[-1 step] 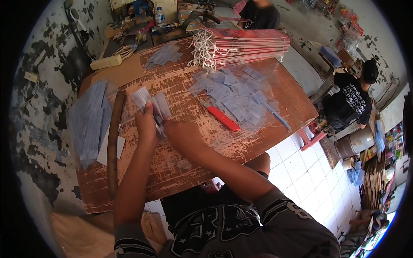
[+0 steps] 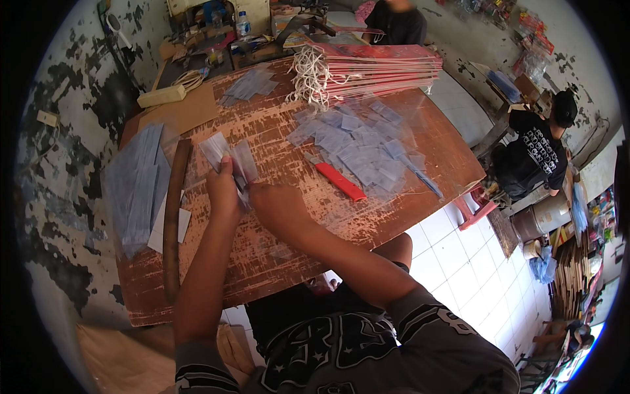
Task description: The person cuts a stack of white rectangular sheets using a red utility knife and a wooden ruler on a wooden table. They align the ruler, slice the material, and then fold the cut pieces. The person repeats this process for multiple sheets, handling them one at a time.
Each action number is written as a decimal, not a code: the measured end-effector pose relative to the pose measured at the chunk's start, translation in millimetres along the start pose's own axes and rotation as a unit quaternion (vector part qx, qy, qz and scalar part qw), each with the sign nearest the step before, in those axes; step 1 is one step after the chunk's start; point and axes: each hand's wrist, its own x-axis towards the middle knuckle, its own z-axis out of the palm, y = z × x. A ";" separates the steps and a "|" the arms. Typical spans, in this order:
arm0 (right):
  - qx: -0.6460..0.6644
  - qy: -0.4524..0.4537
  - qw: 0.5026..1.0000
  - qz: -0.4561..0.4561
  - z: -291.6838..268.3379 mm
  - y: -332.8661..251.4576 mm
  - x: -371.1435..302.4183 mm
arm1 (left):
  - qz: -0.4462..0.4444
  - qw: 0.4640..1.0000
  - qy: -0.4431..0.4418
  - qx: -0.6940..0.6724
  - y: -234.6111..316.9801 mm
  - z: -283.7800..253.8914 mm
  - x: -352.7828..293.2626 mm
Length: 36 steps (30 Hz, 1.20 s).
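Over the worn brown table, my left hand (image 2: 224, 190) is closed around a small bundle of clear plastic strips (image 2: 214, 150), thumb on top. The strips fan out in two leaves above the fingers. My right hand (image 2: 281, 207) is curled in a pinch at the bundle's lower right edge; its fingertips are mostly hidden. A red utility knife (image 2: 340, 182) lies to the right of my hands. Beyond it spreads a loose heap of cut plastic pieces (image 2: 357, 148). Left of my left forearm, a dark wooden stick (image 2: 176, 217) lies lengthwise on the table.
Long plastic sheets (image 2: 136, 187) and a white card (image 2: 172, 226) lie at the left. Farther back are a smaller plastic pile (image 2: 249, 85), brown cardboard (image 2: 187, 108) and a red stack with white cords (image 2: 380, 72). One person (image 2: 535, 144) is at the right, another (image 2: 397, 25) behind the table.
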 end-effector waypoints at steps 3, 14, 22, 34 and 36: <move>-0.008 -0.003 1.000 -0.023 1.0 4.2 6.1 | -0.031 0.999 0.021 -0.018 2.9 4.8 6.5; 0.050 0.066 0.994 -0.069 -3.7 11.9 1.3 | -0.110 0.977 -0.040 -0.175 8.2 -4.2 9.9; -0.028 0.046 0.998 -0.036 -18.4 -0.4 2.0 | -0.068 0.994 -0.021 -0.088 12.3 11.4 6.9; 0.116 -0.024 0.990 0.072 -59.9 10.5 -45.5 | 0.040 0.994 -0.055 -0.083 59.7 -8.8 18.3; 0.139 0.069 0.987 0.048 -62.0 52.9 -31.8 | 0.034 0.991 -0.095 -0.089 70.7 -7.0 2.8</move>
